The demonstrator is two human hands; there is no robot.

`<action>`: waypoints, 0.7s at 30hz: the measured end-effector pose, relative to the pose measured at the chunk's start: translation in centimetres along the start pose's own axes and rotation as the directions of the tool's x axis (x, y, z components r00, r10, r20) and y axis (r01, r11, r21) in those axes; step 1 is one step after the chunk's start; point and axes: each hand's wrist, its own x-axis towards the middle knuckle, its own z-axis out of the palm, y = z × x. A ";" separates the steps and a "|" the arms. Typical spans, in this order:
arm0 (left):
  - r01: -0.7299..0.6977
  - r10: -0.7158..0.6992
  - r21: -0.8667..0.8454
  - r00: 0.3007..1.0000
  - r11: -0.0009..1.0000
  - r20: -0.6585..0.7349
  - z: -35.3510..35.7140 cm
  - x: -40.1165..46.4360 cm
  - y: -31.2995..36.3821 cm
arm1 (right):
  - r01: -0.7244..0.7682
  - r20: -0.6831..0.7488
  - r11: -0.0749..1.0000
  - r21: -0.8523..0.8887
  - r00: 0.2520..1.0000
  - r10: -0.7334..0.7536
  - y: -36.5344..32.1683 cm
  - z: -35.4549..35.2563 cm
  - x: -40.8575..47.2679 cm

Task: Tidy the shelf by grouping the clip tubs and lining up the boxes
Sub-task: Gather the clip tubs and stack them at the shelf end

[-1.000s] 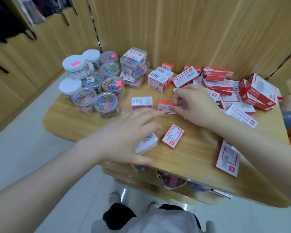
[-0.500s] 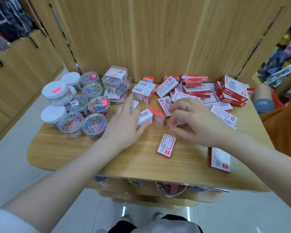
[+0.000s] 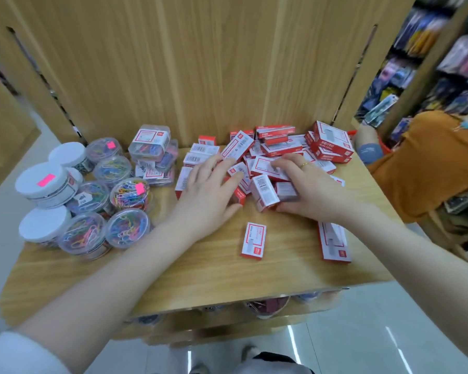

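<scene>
The red-and-white boxes (image 3: 257,240) lie jumbled at the back right of the wooden shelf (image 3: 200,268), many half buried under one another and their print too blurred to read. The clip tubs (image 3: 127,228) cluster at its left. The left hand (image 3: 208,195) lies flat, fingers spread over several boxes; the right hand (image 3: 311,190) curls its grip round two of them.

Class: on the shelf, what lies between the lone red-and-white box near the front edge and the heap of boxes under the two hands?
Bare wood only: in the head view nothing lies between the lone box and the heap.

No legible text on the boxes (image 3: 265,168).
</scene>
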 end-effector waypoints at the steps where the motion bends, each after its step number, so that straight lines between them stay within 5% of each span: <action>1: -0.036 0.036 0.014 0.999 0.999 -0.008 0.2 0.3 0.1 | -0.003 -0.006 1.000 0.030 1.000 0.003 -0.1 0.0 0.1; 4: -0.182 0.183 0.042 0.983 0.982 -0.012 0.6 0.8 0.0 | -0.004 0.001 0.998 0.065 1.000 0.004 -0.2 0.2 0.2; 10: -0.303 0.309 0.098 0.950 0.948 -0.044 0.5 0.5 -0.8 | 0.044 -0.210 0.859 0.509 0.975 0.075 -0.5 -1.1 -0.6; 12: -0.215 0.211 -0.040 0.974 0.976 -0.087 0.4 0.7 -0.9 | 0.009 -0.156 0.650 0.760 0.973 0.169 -1.2 -1.9 -1.0; 14: -0.068 0.030 -0.339 0.993 0.938 -0.118 -0.3 0.9 -0.4 | -0.036 -0.043 0.290 0.956 0.965 0.260 -1.7 -2.5 -1.2; 16: 0.061 -0.143 -0.573 0.985 0.817 -0.100 -1.1 1.2 0.3 | -0.082 0.087 -0.030 0.996 0.953 0.290 -1.7 -2.9 -1.1; 17: 0.090 -0.179 -0.607 0.980 0.790 -0.088 -1.2 1.3 0.5 | -0.104 0.125 -0.086 0.991 0.948 0.293 -1.7 -3.1 -1.0; 19: 0.058 -0.137 -0.516 0.984 0.854 -0.117 -1.1 1.3 0.8 | -0.156 0.145 0.011 0.988 0.938 0.316 -1.4 -3.1 -0.9; 21: -0.045 -0.024 -0.371 0.984 0.927 -0.178 -0.6 1.2 0.9 | -0.194 0.059 0.379 0.905 0.939 0.339 -0.9 -2.7 -0.8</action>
